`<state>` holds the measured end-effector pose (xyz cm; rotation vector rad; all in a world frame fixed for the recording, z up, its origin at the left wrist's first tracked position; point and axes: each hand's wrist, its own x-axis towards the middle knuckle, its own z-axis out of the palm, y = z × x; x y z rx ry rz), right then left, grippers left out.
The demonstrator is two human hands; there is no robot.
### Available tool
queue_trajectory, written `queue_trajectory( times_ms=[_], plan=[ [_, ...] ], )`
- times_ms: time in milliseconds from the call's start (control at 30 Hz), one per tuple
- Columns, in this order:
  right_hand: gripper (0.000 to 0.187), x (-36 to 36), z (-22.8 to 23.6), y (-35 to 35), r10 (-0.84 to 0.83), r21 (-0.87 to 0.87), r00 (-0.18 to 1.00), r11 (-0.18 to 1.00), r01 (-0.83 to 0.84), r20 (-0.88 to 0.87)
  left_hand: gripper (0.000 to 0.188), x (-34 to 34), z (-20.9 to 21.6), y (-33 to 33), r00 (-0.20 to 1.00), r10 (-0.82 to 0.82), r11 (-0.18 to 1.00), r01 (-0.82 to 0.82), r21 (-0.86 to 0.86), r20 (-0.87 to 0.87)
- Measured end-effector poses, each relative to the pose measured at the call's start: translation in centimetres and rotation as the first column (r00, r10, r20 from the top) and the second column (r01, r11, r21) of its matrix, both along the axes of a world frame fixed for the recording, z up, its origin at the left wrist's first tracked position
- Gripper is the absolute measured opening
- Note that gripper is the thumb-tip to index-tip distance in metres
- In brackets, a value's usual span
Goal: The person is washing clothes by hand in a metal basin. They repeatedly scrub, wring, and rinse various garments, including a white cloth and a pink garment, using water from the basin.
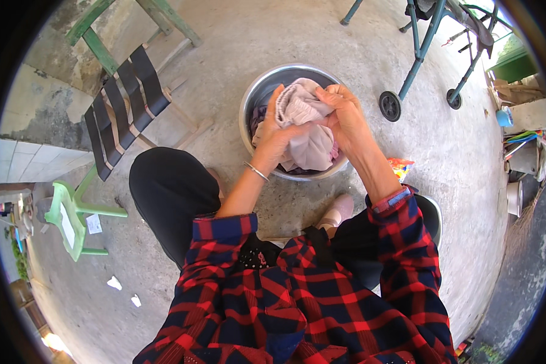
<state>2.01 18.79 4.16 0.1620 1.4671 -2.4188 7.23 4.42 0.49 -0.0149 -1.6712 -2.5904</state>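
A round metal basin [247,124] sits on the concrete floor in front of me, with dark and purplish cloth lying inside. Above it I hold a bunched pale pink garment [309,148] that has a gathered, elastic-looking edge. My left hand [274,134] grips its left side, thumb laid across the fabric. On the other side my right hand [344,118] pinches the cloth between thumb and fingers. Folds of the garment hide some of my fingertips and much of the basin's inside.
A folding chair with black straps [127,100] stands at the left, near a green plastic stool [67,218] on its side. A wheeled blue-green frame [420,57] is at the far right. An orange packet [400,167] lies right of the basin. My shoe [340,209] is close to the basin.
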Motion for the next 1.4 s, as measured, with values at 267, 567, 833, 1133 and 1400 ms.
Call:
queue_trajectory(
  times_ms=[267,567,833,1133,1400],
  plan=[
    [0.038,-0.7,2.7,1.8,0.209,0.355,0.976,0.919,-0.173,-0.067,0.069,-0.7,1.5,-2.0,0.998,0.008,0.963,-0.024,0.269,0.060],
    [0.021,-1.2,0.9,2.6,0.385,0.432,0.923,0.830,-0.353,0.016,0.077,-0.9,0.8,-2.4,0.973,-0.225,0.887,0.182,0.424,0.053],
    [0.043,-0.3,0.9,1.1,0.245,0.081,0.967,0.965,-0.250,0.063,0.036,-1.9,-4.6,-4.3,0.942,0.070,0.853,-0.226,0.470,0.327],
    [0.048,6.0,0.4,-4.4,0.387,0.696,0.667,0.660,0.282,-0.637,0.030,-1.6,-3.2,-3.8,0.882,0.105,0.647,-0.411,0.642,0.459],
    [0.029,4.4,1.5,-3.0,0.235,0.748,0.812,0.579,0.325,-0.535,0.066,-1.0,1.2,-3.8,0.937,-0.194,0.669,-0.090,0.738,0.290]
  ],
)
